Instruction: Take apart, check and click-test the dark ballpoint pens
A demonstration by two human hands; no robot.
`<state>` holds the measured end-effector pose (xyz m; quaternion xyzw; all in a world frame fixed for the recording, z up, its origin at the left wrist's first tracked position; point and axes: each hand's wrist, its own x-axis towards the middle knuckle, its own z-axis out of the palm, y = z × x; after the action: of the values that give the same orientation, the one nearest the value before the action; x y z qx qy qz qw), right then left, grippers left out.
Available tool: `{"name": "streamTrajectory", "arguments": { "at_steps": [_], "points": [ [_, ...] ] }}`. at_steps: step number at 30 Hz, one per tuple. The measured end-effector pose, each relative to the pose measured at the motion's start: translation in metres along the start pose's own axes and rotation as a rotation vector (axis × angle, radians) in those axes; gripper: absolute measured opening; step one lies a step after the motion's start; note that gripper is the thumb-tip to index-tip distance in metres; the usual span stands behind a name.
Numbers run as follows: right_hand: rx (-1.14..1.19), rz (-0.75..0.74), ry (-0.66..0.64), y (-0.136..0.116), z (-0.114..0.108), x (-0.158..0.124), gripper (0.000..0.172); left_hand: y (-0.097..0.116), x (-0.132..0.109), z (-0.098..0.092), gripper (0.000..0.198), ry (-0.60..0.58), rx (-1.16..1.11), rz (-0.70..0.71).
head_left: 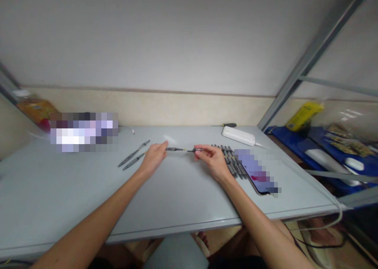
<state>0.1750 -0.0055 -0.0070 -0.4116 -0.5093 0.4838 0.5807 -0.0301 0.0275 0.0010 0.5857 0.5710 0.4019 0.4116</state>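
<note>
My left hand point(156, 155) is closed around one end of a slim grey pen point(175, 149), held level above the table. A thin, pale tip points from it toward my right hand point(210, 158). Between the fingertips of that hand is a small dark pen part point(193, 150), with a short gap separating it from the pen's tip. Left of my left hand lie two similar grey pens, an upper pen point(130, 157) and a lower pen point(134, 161). A row of several grey pens point(233, 164) rests beside my right hand, which partly hides it.
A phone point(256, 178) lies right of the pen row. Behind are a white power strip point(238, 136) and a screwdriver point(229, 125). At the back left, an orange bottle point(37, 109) stands near a blurred-out bright object point(84, 133). A metal frame point(283, 91) borders the right side.
</note>
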Motion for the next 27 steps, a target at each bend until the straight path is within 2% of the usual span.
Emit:
{"name": "streamTrajectory", "arguments": {
  "at_steps": [7, 14, 19, 24, 27],
  "points": [
    [-0.006, 0.033, -0.002, 0.0005, 0.0006, -0.0004, 0.028, -0.0005, 0.0001, 0.0027, 0.048, -0.031, -0.024, 0.056],
    [-0.023, 0.040, 0.049, -0.0049, 0.0029, -0.0008, 0.027, -0.0071, 0.0018, 0.0082, 0.035, -0.133, -0.234, 0.215],
    [-0.244, 0.043, 0.092, -0.0056, 0.0015, -0.0026, 0.044, -0.0074, 0.0015, 0.0055, 0.029, -0.139, -0.286, 0.280],
    [-0.454, 0.079, 0.109, -0.0024, -0.0006, -0.0041, 0.063, -0.0032, -0.0013, 0.0059, 0.029, -0.139, -0.343, 0.257],
    [-0.427, 0.039, 0.090, -0.0019, -0.0011, -0.0035, 0.060, -0.0049, 0.0006, 0.0068, 0.030, -0.122, -0.405, 0.230]
  ]
}}
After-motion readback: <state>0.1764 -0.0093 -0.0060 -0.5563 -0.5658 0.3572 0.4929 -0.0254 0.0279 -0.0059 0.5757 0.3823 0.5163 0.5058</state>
